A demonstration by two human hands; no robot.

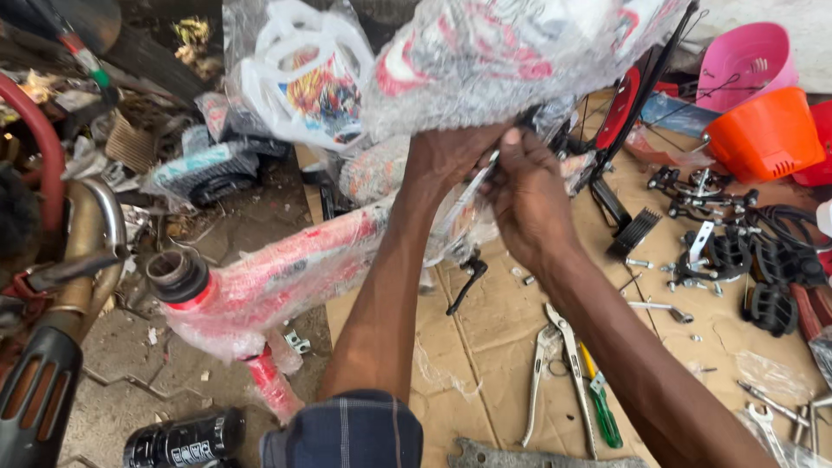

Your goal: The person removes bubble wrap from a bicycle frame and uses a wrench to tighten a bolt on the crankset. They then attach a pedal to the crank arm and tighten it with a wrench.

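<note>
A red child's bicycle frame (286, 273) wrapped in clear plastic lies across the middle, its open head tube (178, 276) pointing left. My left hand (451, 156) reaches up under the plastic-wrapped upper part (511, 52) and grips the frame there. Close beside it, my right hand (529, 195) has its fingers closed around a thin silver metal piece (472, 195) that runs between both hands. What the fingertips touch is partly hidden by plastic.
Flattened cardboard (485, 347) covers the ground, with pliers (555, 364), a green-handled tool (602, 407), spanners (771, 416), bolts and black pedals (767, 303). An orange basket (767, 134) and a pink basket (745, 56) stand at right. A motorbike exhaust (52, 347) lies at left.
</note>
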